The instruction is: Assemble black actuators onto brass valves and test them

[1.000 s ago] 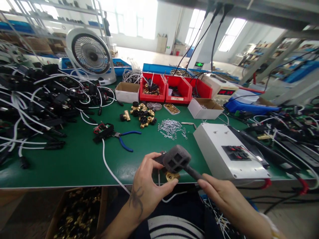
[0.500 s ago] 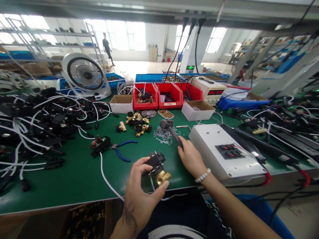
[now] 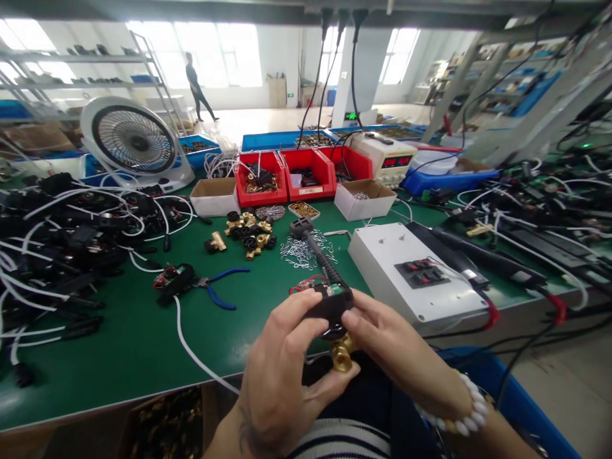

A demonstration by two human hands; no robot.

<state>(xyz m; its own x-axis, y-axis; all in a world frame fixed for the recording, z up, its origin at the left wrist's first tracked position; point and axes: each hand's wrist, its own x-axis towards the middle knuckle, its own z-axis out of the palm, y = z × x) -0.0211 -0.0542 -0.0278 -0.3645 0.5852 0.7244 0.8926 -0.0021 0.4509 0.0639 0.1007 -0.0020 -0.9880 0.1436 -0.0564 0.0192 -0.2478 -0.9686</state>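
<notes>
Both hands hold a motorized valve, a black actuator housing (image 3: 337,312) with a green circuit board and red wires on a brass valve body (image 3: 341,355). My left hand (image 3: 282,357) is closed around it, fingers on the housing and thumb under the brass. From the other side my right hand (image 3: 392,344) grips the housing, its thumb on the near face. Just beyond lies a dark hammer (image 3: 319,250), its head by a heap of metal clips (image 3: 297,250). Blue-handled pliers (image 3: 220,287) rest to the left, beside another open actuator (image 3: 176,284).
Several brass valves (image 3: 251,236) sit mid-table before red bins (image 3: 261,175). A grey-white box (image 3: 411,271) stands at right, black wired units (image 3: 43,248) pile up at left. A fan (image 3: 136,143) stands behind. One person (image 3: 195,86) walks in the background.
My right hand has let go of the hammer, which now lies on the table, and has moved to the valve. The valve is raised and turned, closer to my body.
</notes>
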